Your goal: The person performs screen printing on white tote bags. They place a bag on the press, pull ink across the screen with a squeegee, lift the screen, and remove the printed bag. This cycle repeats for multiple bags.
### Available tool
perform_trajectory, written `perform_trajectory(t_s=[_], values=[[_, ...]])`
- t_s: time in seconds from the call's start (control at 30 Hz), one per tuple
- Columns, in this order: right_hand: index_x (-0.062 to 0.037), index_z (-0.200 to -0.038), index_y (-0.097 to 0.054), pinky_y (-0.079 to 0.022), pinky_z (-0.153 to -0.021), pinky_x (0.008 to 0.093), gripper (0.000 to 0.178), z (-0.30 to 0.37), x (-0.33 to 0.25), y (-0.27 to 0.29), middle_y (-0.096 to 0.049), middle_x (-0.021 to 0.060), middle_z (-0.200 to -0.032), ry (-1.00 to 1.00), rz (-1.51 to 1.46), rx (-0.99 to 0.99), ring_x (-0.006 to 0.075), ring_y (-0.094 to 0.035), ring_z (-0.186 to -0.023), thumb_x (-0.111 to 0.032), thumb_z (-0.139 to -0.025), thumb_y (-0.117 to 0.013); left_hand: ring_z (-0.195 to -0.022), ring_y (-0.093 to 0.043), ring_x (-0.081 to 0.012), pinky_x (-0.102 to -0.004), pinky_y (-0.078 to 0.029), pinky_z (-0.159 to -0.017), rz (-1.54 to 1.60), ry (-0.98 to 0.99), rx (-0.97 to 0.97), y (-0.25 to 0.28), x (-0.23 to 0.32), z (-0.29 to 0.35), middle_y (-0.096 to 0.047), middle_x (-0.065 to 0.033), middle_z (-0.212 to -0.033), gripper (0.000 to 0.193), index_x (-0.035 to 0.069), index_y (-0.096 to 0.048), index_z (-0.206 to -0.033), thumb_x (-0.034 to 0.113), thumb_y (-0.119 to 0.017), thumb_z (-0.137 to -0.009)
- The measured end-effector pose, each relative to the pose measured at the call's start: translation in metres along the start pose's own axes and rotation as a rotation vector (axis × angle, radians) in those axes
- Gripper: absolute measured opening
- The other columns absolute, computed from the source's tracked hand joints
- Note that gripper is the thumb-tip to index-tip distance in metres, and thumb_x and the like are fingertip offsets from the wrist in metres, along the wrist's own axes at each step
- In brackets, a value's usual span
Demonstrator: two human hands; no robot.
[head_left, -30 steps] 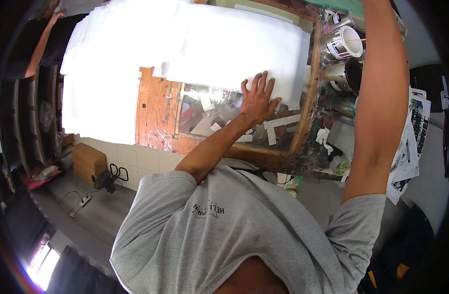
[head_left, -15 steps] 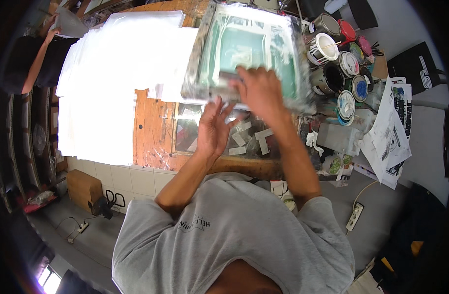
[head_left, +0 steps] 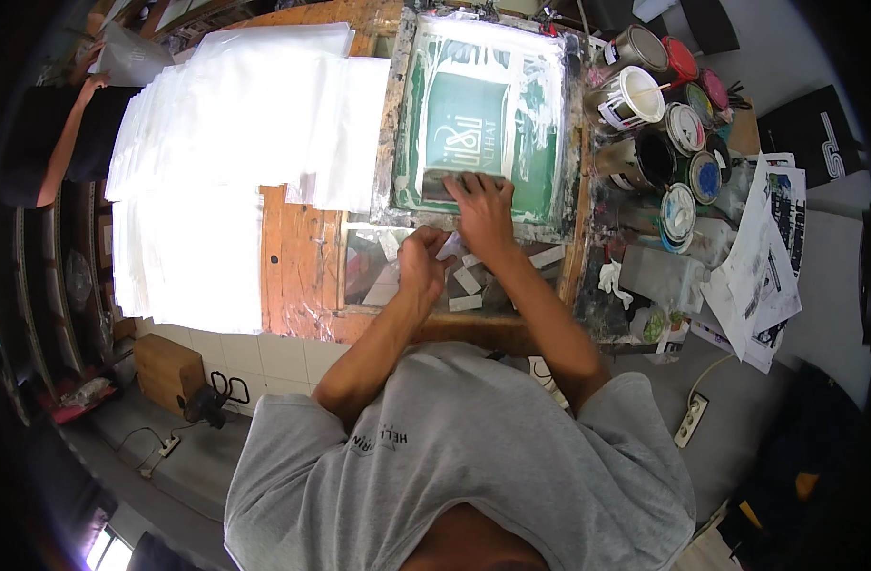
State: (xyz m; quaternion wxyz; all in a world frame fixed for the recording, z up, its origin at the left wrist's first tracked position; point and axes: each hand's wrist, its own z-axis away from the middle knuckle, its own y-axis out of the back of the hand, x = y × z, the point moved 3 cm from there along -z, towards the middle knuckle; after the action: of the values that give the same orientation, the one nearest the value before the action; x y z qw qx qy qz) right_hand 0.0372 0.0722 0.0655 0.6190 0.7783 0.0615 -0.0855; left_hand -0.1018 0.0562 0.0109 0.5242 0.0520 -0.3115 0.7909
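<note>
A screen-printing frame (head_left: 386,162) with green mesh and white ink smears lies at the far middle of the bench. My right hand (head_left: 485,214) grips a squeegee (head_left: 438,186), whose blade rests on the mesh near the frame's near side, just below a pale printed design. In front of the frame's near edge, my left hand (head_left: 423,265) has its fingers drawn together. Beside those fingertips is a small translucent patch (head_left: 450,246); I cannot make out whether they pinch it. Part of the squeegee is hidden under my right fingers.
Stacks of clear plastic sheets (head_left: 188,247) cover the left of the wooden bench (head_left: 297,271). Several ink cans (head_left: 635,95) crowd the right, near loose printed papers (head_left: 754,271). Pale strips (head_left: 467,279) lie under the near glass. Another person's arm (head_left: 66,143) shows at far left.
The frame, blurred before, is now sharp. My right hand and the squeegee have come nearer to me. My left hand has moved slightly lower, and its spread fingers have closed together.
</note>
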Motion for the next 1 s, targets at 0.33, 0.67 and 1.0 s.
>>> perform_trajectory(t_s=[0.33,0.67,1.0], values=[[-0.0258,-0.126,-0.070,-0.044,-0.087,0.0559,0.053,-0.171,0.111,-0.025,-0.074,0.0085,-0.105,-0.148,-0.118,-0.295,0.0294,-0.067,-0.103,0.001,-0.082,-0.057,-0.105,-0.057,-0.0239,-0.0555,-0.043,-0.087,0.002,-0.003,0.019,0.007,-0.001,-0.002,-0.057,-0.0079,-0.102,0.008,0.010,-0.055,-0.094,0.013,-0.058,-0.087],[-0.0133,-0.125,-0.064,-0.041,-0.092,0.0555,0.051,-0.061,0.048,0.008,-0.068,0.0113,-0.113,0.006,-0.062,-0.041,0.0310,-0.062,-0.112,0.002,-0.077,-0.063,-0.110,-0.059,-0.0278,-0.0552,-0.041,-0.093,-0.059,-0.040,-0.046,-0.002,0.013,0.014,-0.058,-0.0077,-0.105,0.019,0.012,-0.050,-0.102,0.013,-0.061,-0.086],[-0.0047,-0.098,-0.067,-0.044,-0.072,0.0473,0.028,-0.053,-0.010,0.152,-0.066,0.0159,-0.080,0.079,-0.062,0.052,0.0318,-0.063,-0.078,-0.029,-0.084,-0.065,-0.108,-0.068,-0.0316,-0.0483,-0.047,-0.102,-0.012,-0.314,-0.368,-0.074,0.086,0.080,-0.066,-0.0130,-0.106,0.036,0.000,-0.053,-0.120,0.006,-0.059,-0.085]])
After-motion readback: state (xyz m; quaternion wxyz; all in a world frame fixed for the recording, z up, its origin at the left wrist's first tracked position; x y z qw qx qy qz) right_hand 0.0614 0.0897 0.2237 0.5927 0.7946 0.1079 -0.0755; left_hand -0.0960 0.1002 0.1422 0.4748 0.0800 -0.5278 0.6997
